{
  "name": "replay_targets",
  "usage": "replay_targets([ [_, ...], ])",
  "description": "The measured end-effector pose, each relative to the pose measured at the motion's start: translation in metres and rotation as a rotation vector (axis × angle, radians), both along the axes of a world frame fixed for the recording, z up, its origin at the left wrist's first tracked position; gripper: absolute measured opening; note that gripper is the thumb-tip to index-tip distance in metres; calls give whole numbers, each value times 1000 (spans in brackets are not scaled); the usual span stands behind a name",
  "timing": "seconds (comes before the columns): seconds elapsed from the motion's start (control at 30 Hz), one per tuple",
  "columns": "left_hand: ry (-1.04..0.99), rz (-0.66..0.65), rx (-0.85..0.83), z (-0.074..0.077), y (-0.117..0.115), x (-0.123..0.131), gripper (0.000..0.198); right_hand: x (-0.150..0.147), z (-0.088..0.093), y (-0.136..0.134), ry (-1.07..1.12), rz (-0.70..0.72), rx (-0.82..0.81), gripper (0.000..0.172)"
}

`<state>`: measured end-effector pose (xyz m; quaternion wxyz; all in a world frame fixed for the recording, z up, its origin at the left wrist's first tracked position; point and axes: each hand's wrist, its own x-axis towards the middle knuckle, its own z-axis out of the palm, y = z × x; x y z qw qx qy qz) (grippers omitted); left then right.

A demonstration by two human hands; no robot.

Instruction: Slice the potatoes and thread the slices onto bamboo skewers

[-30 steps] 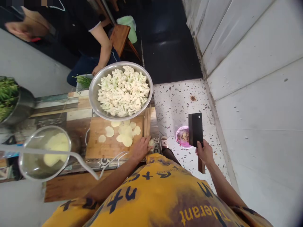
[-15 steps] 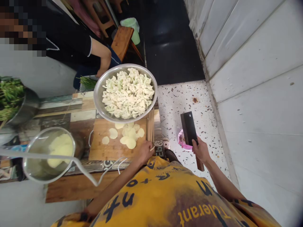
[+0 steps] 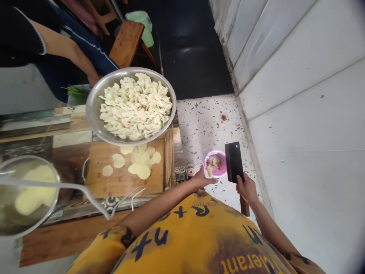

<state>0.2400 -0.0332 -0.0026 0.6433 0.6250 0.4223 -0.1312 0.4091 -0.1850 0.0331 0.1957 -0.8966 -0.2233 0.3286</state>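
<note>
My right hand [image 3: 247,189] is wrapped round the wooden handle of a cleaver [image 3: 234,163], whose dark blade points away from me above the floor. My left hand [image 3: 203,179] is stretched over the near left rim of a pink bin [image 3: 224,172], thumb and fingers apart. Just past those fingers shows a small yellowish scrap [image 3: 210,171]; whether it is falling or lies in the bin, I cannot tell. Left of my hands, round pale slices [image 3: 143,171], which look like potato, lie on a wooden cutting board [image 3: 97,182].
A steel bowl [image 3: 92,120] of cauliflower florets [image 3: 137,106] stands behind the board. Thin wooden sticks [image 3: 169,156] lie along its right edge. At left is a pot [image 3: 58,190] with more pale slices. Another person's arm [image 3: 68,49] reaches behind the bowl. A white wall [image 3: 308,114] rises at right.
My left hand has moved right from the board's edge to the bin and opened, no longer holding a small pale piece. The cleaver has shifted slightly toward me. The view has swung right.
</note>
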Motion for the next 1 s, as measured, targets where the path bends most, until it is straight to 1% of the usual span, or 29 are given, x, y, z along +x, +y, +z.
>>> replay_targets([
  [0.03,51,-25,58,-3,-6,3,91,2,1,-6,-7,-15,-2,33],
  [0.07,69,-51,134,-3,-10,0,90,3,2,-11,-12,-26,-5,32],
  [0.1,43,-68,213,-2,-12,-6,85,4,2,-15,-17,-35,-7,32],
  [0.17,-79,-89,375,5,-10,-27,73,5,0,-17,-18,-57,-9,31],
  [0.23,-153,-54,524,15,0,-50,63,3,-3,-10,5,-61,11,32],
  [0.3,-141,50,681,23,15,-67,58,-5,-5,9,51,-30,73,34],
  [0.4,-34,242,906,29,44,-84,58,-30,1,53,164,76,194,34],
  [0.5,86,329,1068,29,76,-107,60,-67,8,96,409,184,241,32],
  [0.57,180,403,1143,26,97,-135,58,-92,7,117,555,196,255,30],
  [0.67,355,631,1193,16,130,-191,56,-124,-4,135,666,173,272,28],
  [0.73,426,705,1184,6,150,-226,58,-139,-13,140,704,126,274,29],
  [0.8,462,736,1128,-4,166,-249,59,-149,-20,143,727,67,274,30],
  [0.83,475,743,1097,-9,171,-255,60,-154,-22,145,725,39,274,30],
  [0.9,488,734,1042,-16,178,-257,60,-161,-24,148,713,10,272,30],
  [0.93,485,711,1023,-18,179,-253,60,-165,-25,150,708,7,273,30],
  [1.0,440,612,1009,-19,180,-243,60,-173,-26,154,701,12,276,30],
])
